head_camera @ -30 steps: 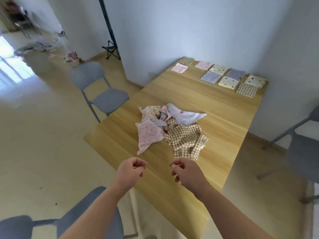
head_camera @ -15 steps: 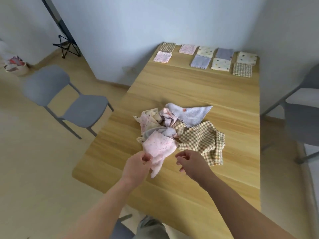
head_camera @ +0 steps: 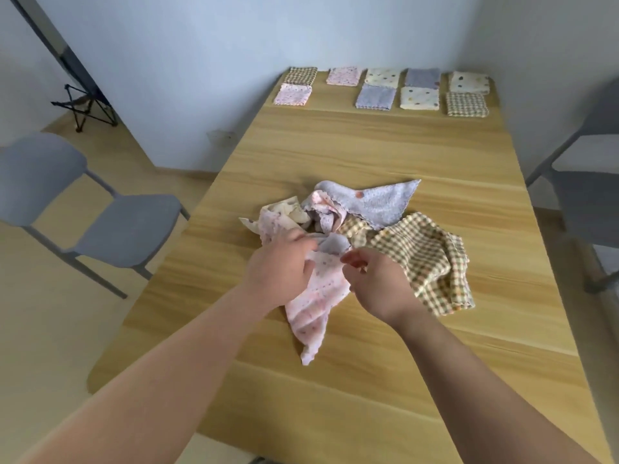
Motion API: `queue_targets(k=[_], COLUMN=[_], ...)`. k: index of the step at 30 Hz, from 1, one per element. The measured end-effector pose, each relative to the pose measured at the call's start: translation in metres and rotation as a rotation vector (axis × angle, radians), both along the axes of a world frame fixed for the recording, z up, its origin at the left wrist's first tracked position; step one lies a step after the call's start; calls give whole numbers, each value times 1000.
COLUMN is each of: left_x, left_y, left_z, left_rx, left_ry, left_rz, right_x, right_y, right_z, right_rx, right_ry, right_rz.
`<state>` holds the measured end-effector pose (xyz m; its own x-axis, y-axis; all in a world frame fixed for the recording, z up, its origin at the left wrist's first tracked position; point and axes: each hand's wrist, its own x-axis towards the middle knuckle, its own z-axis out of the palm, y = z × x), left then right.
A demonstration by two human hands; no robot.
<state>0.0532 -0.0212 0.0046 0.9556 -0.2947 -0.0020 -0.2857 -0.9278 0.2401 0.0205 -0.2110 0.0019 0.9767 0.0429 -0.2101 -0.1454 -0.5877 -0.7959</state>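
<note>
The pink dotted cloth (head_camera: pixel 313 306) lies draped on the light wooden table (head_camera: pixel 368 145), at the near side of the heap. Its top is gripped in the curled left hand (head_camera: pixel 281 266). The right hand (head_camera: pixel 378 283) is curled just beside it, and whether it has hold cannot be told. A free corner is best pinched there, and the cloth drawn clear of the brown checked cloth (head_camera: pixel 422 256) before it is spread.

We cannot see the top of the pink cloth (head_camera: pixel 313 306) behind the left hand (head_camera: pixel 279 271); at three o'clock, the edge cuts the chair (head_camera: pixel 591 202).
</note>
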Motion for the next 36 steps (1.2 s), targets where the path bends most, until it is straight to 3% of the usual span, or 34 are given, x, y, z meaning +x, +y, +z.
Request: queue_targets(k=[2, 9, 15, 27, 32, 36], left_x=[-3, -31, -83, -156, -170, -180], left_y=[5, 40, 79, 188, 231, 263], left_z=[-13, -17, 13, 67, 67, 70], left_rx=[-5, -333, -491, -577, -639, -737], left_ry=[-132, -454, -468, -528, -535, -365], left_rz=[-13, -81, -157, -129, -154, -70], right_x=[2, -21, -88, -172, -189, -192], right_y=[5, 38, 83, 178, 201, 213], right_z=[-19, -32, 0, 95, 107, 117], right_rx=[-22, -132, -280, -308, -71, -62], right_ry=[-134, -546, -736, -674, -607, -506], right_rz=[-16, 24, -114, -200, -158, -74])
